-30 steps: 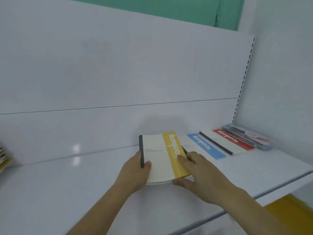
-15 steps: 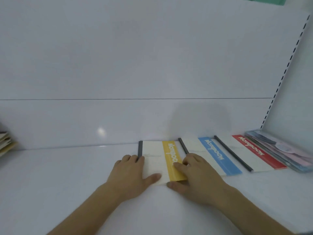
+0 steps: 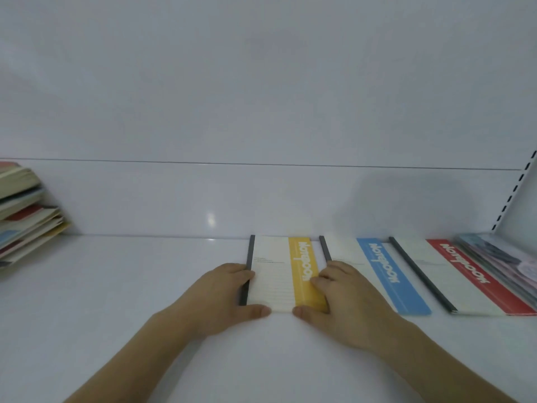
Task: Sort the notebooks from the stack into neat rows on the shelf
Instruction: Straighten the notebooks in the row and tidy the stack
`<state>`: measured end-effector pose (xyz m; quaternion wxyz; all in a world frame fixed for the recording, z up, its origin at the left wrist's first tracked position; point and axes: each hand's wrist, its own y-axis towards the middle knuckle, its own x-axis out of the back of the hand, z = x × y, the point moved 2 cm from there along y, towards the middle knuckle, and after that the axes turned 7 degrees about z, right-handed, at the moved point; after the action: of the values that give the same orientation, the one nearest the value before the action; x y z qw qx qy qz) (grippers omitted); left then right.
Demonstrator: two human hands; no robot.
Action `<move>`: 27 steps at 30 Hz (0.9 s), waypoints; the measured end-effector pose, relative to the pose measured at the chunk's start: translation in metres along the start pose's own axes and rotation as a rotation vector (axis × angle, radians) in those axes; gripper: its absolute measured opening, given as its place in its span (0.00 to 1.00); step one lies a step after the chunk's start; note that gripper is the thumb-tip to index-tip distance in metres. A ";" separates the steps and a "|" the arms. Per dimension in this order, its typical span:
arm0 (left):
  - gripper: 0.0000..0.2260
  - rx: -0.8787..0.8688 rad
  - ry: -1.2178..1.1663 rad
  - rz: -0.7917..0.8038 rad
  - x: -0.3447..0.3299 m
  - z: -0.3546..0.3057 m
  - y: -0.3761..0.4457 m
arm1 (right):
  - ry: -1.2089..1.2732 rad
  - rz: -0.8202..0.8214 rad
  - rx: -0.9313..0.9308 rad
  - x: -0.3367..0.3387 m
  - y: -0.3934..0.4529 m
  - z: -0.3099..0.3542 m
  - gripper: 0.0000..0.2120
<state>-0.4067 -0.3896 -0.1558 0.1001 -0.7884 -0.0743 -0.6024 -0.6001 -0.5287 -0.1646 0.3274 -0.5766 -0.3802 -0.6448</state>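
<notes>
A white notebook with a yellow band (image 3: 276, 274) lies flat on the white shelf (image 3: 116, 286), its far edge against the back panel. My left hand (image 3: 220, 298) grips its dark spine edge, fingers curled at the side and thumb on the near edge. My right hand (image 3: 345, 301) holds the yellow-band side, bent fingers on the cover and thumb at the near edge. To the right lie a blue-band notebook (image 3: 386, 274) and a red-band notebook (image 3: 465, 277), side by side in a row. The stack of mixed notebooks (image 3: 26, 210) sits at the far left.
A pile of pastel-covered booklets (image 3: 499, 257) lies at the far right, partly under the red-band notebook's edge. A slotted upright (image 3: 514, 193) marks the shelf's right corner. The white back panel (image 3: 261, 199) rises directly behind the row.
The yellow-band notebook was laid down flat and slid back against the panel, left of the blue-band one. Both hands stayed on it. The view shifted left, bringing the stack into sight.
</notes>
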 end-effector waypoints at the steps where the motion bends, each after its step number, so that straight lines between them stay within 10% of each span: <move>1: 0.35 0.000 0.040 0.002 0.000 0.000 -0.001 | -0.009 -0.003 0.003 -0.001 0.000 0.000 0.37; 27: 0.22 0.077 0.079 0.026 -0.012 0.000 -0.011 | -0.018 0.068 -0.004 0.002 -0.005 0.008 0.31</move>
<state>-0.4121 -0.3791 -0.1667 0.1410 -0.7606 -0.0830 -0.6283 -0.6008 -0.5195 -0.1627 0.3445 -0.5957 -0.3622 -0.6287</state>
